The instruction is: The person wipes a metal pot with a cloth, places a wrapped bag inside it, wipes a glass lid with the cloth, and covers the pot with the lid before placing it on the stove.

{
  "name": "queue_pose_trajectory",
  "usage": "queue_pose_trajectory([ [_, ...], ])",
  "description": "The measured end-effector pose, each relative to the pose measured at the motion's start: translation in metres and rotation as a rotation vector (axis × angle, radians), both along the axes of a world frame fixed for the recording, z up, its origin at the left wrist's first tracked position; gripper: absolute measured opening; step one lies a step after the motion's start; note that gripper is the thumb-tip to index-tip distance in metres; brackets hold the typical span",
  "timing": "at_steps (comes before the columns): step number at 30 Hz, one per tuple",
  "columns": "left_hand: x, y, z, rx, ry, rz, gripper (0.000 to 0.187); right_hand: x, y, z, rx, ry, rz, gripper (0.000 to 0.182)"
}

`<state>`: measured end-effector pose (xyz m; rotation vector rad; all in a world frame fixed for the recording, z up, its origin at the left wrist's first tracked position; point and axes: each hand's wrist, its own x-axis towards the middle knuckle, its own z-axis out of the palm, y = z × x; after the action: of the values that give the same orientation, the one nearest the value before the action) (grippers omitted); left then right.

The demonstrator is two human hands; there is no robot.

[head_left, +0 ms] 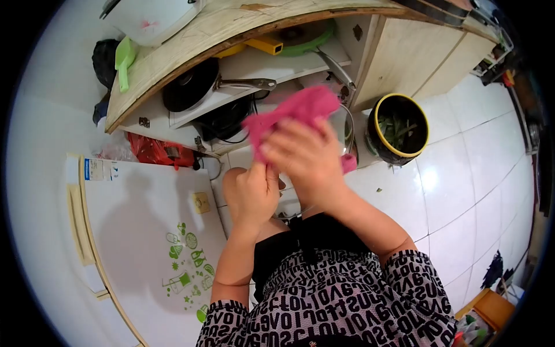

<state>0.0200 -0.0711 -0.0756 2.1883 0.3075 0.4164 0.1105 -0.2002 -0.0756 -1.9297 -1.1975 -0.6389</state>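
Note:
A bright pink cloth (pixel 292 113) is bunched under my right hand (pixel 306 159), whose fingers press on it and blur with motion. Behind the cloth shows a round, see-through lid with a thin metal rim (pixel 351 130), mostly covered by the cloth and my hands. At the lid's left side my left hand (pixel 254 194) is closed with the thumb up, seemingly gripping its edge; the exact hold is hidden. Both hands meet in front of my lap, close to the open cabinet.
A black pan (pixel 193 87) and a green-rimmed pan (pixel 309 40) sit on cabinet shelves (pixel 289 66). A yellow-rimmed bin (pixel 399 130) with leafy scraps stands on the tiled floor (pixel 457 168). On the left is a white refrigerator (pixel 144 231); a green scoop (pixel 124 61) hangs above.

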Motion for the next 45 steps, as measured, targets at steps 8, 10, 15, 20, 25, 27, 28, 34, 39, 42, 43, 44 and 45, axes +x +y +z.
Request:
queue_pose_trajectory([
  [8,-0.008,0.005,0.001,0.245,-0.068,0.043,0.025,0.062,-0.034,-0.018,-0.038,0.469,-0.144,0.028],
  [10,-0.011,0.014,-0.008,0.246,-0.056,0.057,0.026,0.080,-0.041,-0.055,0.327,1.134,0.057,0.030],
  [15,-0.025,0.030,-0.010,0.162,-0.093,0.083,0.030,0.076,-0.035,-0.064,0.367,1.131,0.033,0.031],
  [20,-0.047,0.040,0.065,0.132,0.062,0.169,0.030,0.051,0.015,-0.054,0.544,1.178,0.181,0.024],
  [25,-0.058,0.049,0.023,0.225,0.113,0.126,0.029,0.035,0.037,-0.110,0.346,0.732,-0.098,0.026],
  [27,-0.064,0.049,0.019,0.178,0.142,0.194,0.029,0.026,0.036,-0.112,0.361,0.855,-0.143,0.026],
  [28,-0.068,0.048,0.016,0.132,0.161,0.261,0.029,0.020,0.034,-0.099,0.378,0.967,-0.190,0.026],
  [34,-0.065,0.054,0.017,0.219,0.160,0.259,0.030,-0.054,0.054,-0.029,0.084,0.237,0.174,0.043],
  [39,-0.079,0.063,0.008,0.203,0.219,0.283,0.026,-0.038,0.078,-0.038,0.107,0.223,0.084,0.038],
  [42,-0.079,0.065,0.007,0.147,0.248,0.318,0.025,-0.025,0.090,-0.049,0.211,0.276,0.112,0.035],
  [43,-0.080,0.067,0.003,0.162,0.231,0.310,0.025,-0.029,0.092,-0.048,0.222,0.257,0.073,0.037],
  [44,-0.079,0.069,0.000,0.175,0.214,0.300,0.024,-0.037,0.092,-0.046,0.223,0.257,0.074,0.037],
  [45,-0.078,0.069,-0.001,0.177,0.213,0.300,0.024,-0.047,0.091,-0.041,0.211,0.208,0.140,0.035],
])
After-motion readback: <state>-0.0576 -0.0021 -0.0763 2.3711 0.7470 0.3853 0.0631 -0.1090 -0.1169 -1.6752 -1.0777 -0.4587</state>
